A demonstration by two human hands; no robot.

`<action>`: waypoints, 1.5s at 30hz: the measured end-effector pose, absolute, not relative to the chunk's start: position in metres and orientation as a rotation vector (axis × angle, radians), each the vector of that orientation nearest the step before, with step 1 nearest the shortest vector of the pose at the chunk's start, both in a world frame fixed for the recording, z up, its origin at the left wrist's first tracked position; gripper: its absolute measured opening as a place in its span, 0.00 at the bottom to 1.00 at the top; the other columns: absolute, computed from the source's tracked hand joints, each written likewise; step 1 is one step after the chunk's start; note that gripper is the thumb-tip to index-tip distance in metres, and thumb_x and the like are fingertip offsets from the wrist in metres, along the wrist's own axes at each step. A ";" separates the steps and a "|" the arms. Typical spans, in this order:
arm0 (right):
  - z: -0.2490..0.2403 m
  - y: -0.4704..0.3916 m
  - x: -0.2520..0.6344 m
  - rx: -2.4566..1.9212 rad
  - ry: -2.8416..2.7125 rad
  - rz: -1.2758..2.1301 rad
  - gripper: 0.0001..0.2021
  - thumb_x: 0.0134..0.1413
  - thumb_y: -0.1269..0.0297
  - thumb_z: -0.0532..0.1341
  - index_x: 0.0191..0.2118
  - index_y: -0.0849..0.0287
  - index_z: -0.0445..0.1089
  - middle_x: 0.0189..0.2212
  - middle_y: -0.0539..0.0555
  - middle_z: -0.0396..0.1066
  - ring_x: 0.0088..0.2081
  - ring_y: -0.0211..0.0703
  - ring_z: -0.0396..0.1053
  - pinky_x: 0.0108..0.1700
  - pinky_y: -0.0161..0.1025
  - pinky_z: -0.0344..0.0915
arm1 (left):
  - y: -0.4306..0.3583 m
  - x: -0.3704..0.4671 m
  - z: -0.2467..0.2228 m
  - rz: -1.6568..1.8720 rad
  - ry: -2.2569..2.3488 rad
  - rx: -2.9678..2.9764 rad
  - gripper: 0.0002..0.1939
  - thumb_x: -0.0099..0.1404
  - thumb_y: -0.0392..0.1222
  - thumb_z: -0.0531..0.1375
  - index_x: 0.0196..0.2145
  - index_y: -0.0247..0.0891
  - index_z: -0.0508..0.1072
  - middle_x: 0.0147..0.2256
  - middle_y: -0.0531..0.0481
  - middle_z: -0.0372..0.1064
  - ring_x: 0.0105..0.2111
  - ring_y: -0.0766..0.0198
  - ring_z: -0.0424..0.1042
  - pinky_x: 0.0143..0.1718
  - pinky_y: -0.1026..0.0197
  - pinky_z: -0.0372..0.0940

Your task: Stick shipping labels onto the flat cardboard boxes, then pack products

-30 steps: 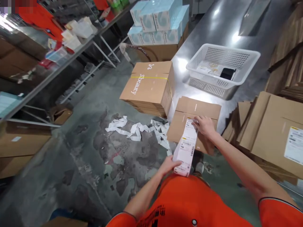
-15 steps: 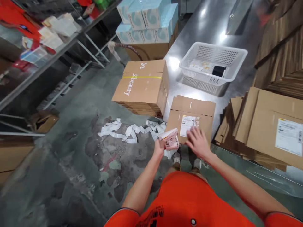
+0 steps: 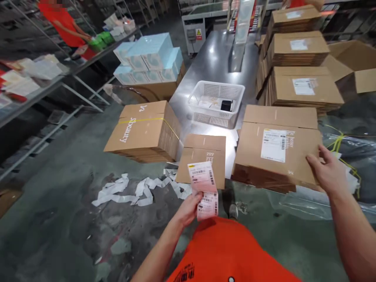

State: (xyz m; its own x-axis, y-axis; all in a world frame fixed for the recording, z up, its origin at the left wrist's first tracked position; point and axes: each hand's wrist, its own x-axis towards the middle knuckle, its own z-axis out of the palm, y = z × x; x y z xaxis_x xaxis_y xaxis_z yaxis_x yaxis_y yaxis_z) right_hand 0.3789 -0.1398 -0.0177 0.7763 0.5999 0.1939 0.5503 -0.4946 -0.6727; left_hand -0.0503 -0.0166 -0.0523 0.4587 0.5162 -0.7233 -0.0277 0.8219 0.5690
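With twelve o'clock straight ahead of the wearer, the left hand [image 3: 189,207] is at ten, its thumb pressed down on a strip of printed labels [image 3: 204,180]; the fingers behind are hidden, but the pinch is evidently closed, likely to let the strip bend there with its print facing up. The strip overlaps a smaller-looking flat carton [image 3: 194,152] between eleven and twelve, where no label shows on the uncovered part; whether the two touch, I cannot tell. At two, the right hand [image 3: 327,170] has thumb and forefinger spread at the edge of a labelled flat carton [image 3: 249,135] on a pile at one; the thumb overlaps its face, perhaps to steady it, though a firm grip cannot be confirmed. Towards half past ten, a yellow strap [image 3: 142,120] presumably keeps a bundle of flat cartons [image 3: 138,131] together. The white plastic basket [image 3: 213,118] sits at twelve, probably for easy reach.
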 end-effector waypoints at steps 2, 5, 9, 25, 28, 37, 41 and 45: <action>-0.010 -0.145 0.400 -2.327 -0.959 0.040 0.39 0.45 0.33 0.57 0.55 0.59 0.68 0.49 0.72 0.68 0.50 0.68 0.68 0.49 0.67 0.61 | -0.025 -0.030 -0.057 0.293 0.986 0.563 0.25 0.46 0.54 0.72 0.36 0.33 0.76 0.35 0.42 0.77 0.35 0.56 0.75 0.40 0.57 0.68; -0.004 -0.110 0.358 -2.177 -1.266 0.126 0.41 0.43 0.34 0.60 0.60 0.52 0.62 0.61 0.64 0.58 0.61 0.67 0.56 0.59 0.65 0.53 | -0.033 -0.010 -0.060 0.246 0.960 0.601 0.28 0.45 0.57 0.71 0.38 0.33 0.77 0.36 0.42 0.77 0.36 0.56 0.74 0.43 0.57 0.66; -0.006 -0.043 0.247 -1.594 -1.610 0.871 0.33 0.46 0.42 0.63 0.57 0.54 0.63 0.53 0.58 0.68 0.48 0.53 0.69 0.46 0.49 0.69 | -0.038 -0.011 -0.064 0.251 0.957 0.669 0.31 0.47 0.60 0.69 0.41 0.33 0.76 0.36 0.42 0.76 0.37 0.56 0.73 0.43 0.57 0.65; -0.086 0.030 0.129 -1.629 -1.696 0.959 0.20 0.60 0.49 0.53 0.28 0.57 0.70 0.25 0.53 0.70 0.30 0.42 0.66 0.33 0.38 0.60 | 0.043 -0.045 -0.098 0.606 1.269 0.966 0.21 0.48 0.56 0.66 0.19 0.34 0.69 0.17 0.56 0.59 0.20 0.71 0.56 0.23 0.66 0.52; -0.110 0.069 0.142 -1.830 -1.743 0.619 0.17 0.62 0.54 0.52 0.33 0.58 0.72 0.32 0.57 0.73 0.36 0.47 0.67 0.40 0.42 0.61 | 0.026 -0.076 -0.132 0.439 1.282 0.870 0.20 0.45 0.53 0.69 0.26 0.32 0.76 0.21 0.52 0.68 0.22 0.67 0.62 0.24 0.65 0.57; -0.128 0.105 0.124 -2.136 -1.961 0.197 0.28 0.62 0.58 0.52 0.62 0.72 0.58 0.57 0.73 0.61 0.57 0.62 0.58 0.56 0.56 0.53 | 0.018 -0.155 -0.137 0.561 1.539 0.897 0.18 0.49 0.50 0.67 0.31 0.31 0.79 0.29 0.44 0.77 0.30 0.56 0.72 0.34 0.58 0.65; -0.145 0.066 0.074 -1.739 -2.299 0.249 0.29 0.62 0.56 0.51 0.62 0.72 0.58 0.64 0.68 0.54 0.66 0.61 0.46 0.65 0.58 0.41 | 0.070 -0.133 -0.126 0.721 1.477 1.052 0.16 0.52 0.45 0.67 0.37 0.33 0.79 0.36 0.43 0.78 0.38 0.55 0.74 0.43 0.57 0.67; -0.150 0.013 0.096 -1.948 -1.997 0.193 0.26 0.63 0.55 0.50 0.60 0.68 0.61 0.62 0.68 0.58 0.64 0.61 0.50 0.63 0.60 0.48 | 0.076 -0.121 -0.129 0.720 1.351 1.136 0.15 0.54 0.43 0.65 0.40 0.34 0.79 0.42 0.43 0.77 0.43 0.55 0.74 0.47 0.57 0.66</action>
State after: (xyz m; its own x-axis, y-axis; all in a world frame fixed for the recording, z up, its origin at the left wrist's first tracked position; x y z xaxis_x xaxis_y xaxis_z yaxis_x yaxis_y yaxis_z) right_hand 0.0962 0.0132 -0.1502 0.0009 0.9889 0.1486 0.9421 0.0490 -0.3316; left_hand -0.1208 0.0764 -0.1290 0.1427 0.9181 -0.3697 0.2047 0.3381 0.9186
